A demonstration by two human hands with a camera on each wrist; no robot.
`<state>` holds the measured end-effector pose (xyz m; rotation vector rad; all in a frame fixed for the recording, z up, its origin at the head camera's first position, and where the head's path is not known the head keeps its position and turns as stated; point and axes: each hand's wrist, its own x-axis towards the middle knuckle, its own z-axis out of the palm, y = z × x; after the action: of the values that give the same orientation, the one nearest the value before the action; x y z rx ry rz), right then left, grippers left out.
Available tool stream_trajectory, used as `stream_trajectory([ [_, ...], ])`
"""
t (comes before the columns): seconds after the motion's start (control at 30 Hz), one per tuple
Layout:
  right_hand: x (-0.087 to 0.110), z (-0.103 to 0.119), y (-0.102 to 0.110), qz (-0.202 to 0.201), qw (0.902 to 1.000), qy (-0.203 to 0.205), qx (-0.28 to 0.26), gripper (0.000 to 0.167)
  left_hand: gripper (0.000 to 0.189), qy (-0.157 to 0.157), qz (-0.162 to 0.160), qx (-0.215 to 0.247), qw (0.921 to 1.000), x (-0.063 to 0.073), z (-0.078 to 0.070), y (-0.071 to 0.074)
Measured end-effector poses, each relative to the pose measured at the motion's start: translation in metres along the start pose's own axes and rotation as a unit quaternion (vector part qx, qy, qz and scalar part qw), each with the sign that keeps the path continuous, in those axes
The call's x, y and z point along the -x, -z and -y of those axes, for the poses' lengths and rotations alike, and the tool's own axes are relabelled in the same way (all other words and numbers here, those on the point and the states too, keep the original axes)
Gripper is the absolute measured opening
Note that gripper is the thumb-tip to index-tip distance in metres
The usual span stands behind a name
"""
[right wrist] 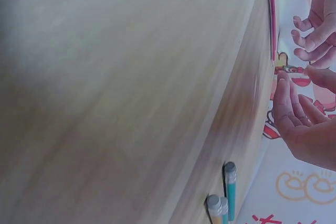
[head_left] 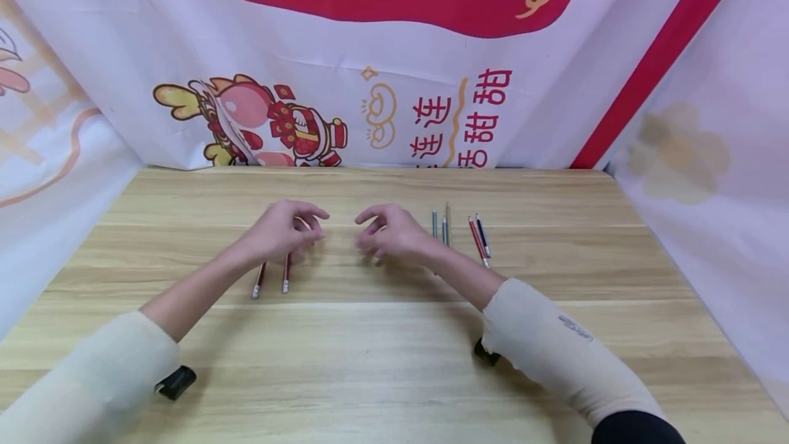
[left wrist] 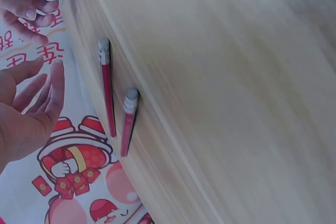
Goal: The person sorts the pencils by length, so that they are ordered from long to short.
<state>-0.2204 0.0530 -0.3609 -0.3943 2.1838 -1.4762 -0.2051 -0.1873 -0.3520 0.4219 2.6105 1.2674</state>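
My left hand (head_left: 286,230) hovers over the wooden table with loosely bent fingers and nothing between them. Under and just in front of it lie two red pencils (head_left: 287,273) with white eraser ends; the left wrist view shows both, one red pencil (left wrist: 107,93) beside the other. Facing it across a small gap, my right hand (head_left: 394,230) is also raised, its fingers loosely curved and holding nothing. To its right lie teal pencils (head_left: 434,221) and a tan pencil (head_left: 448,214), partly hidden by the forearm. Farther right are a red pencil (head_left: 477,238) and a dark blue pencil (head_left: 483,237).
A black clip-like object (head_left: 176,382) lies by the left sleeve. Another small black object (head_left: 486,353) is partly hidden under the right sleeve. Printed white cloth (head_left: 357,46) hangs behind the wooden table (head_left: 370,375) and along both sides.
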Motion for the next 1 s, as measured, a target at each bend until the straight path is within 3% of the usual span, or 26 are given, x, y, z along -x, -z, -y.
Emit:
stream_trajectory([
  [0.27, 0.006, -0.006, 0.01, -0.006, 1.0, 0.003, 0.001, 0.045, 0.039, 0.014, 0.018, 0.021, 0.9995, -0.006, -0.005, -0.012],
  [1.0, 0.03, -0.019, 0.044, -0.04, 0.9989, -0.023, -0.009, 0.045, 0.04, 0.001, 0.04, 0.05, 0.9979, -0.018, -0.031, -0.036],
])
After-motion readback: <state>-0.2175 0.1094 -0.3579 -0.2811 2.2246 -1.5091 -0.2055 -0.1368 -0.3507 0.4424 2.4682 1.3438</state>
